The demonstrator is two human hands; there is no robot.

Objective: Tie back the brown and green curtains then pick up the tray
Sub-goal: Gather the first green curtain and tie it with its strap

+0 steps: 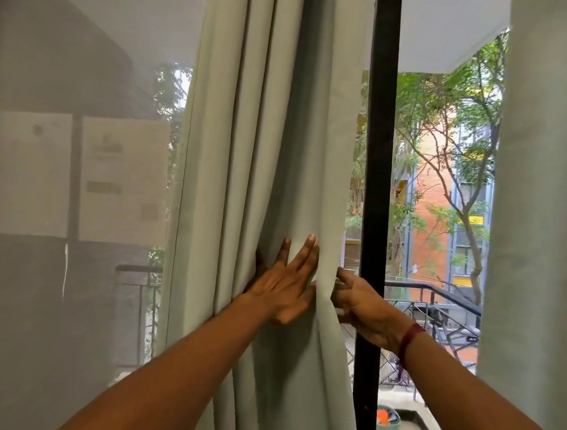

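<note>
My left hand lies flat, fingers spread wide, on the soft pale green cloth curtain, which hangs in long folds above and below it. My right hand, just beside it, curls round the curtain's right edge. To do this well, I should squeeze all the folds into one tight bunch between both hands, then wrap a tie round it. I can see no tie, no brown curtain and no tray.
</note>
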